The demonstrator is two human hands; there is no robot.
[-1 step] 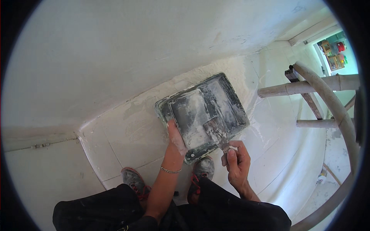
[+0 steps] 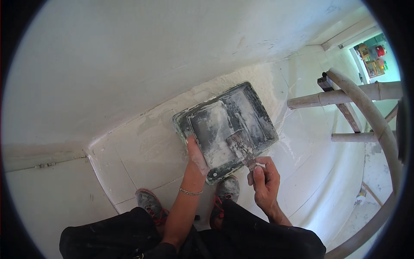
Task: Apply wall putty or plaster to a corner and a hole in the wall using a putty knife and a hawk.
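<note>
A black paint tray [image 2: 263, 109], smeared with white paste and powder, is tilted across the middle of the view. My left hand [image 2: 197, 157] grips its near left edge, thumb up along the side and the fingers hidden beneath. In my right hand [image 2: 266, 183] is a putty knife [image 2: 240, 147], pinched by its handle. Its wide blade, crusted with dried paste, lies over the tray's near right part; whether it touches the surface I cannot tell.
A pale wall [image 2: 129, 64] rises beyond the tray. White dust covers the tiled floor [image 2: 151, 149] along it. At the right stand bamboo poles [image 2: 315, 100] and a curved pole [image 2: 371, 108]. My two shoes [image 2: 228, 187] are just below the tray.
</note>
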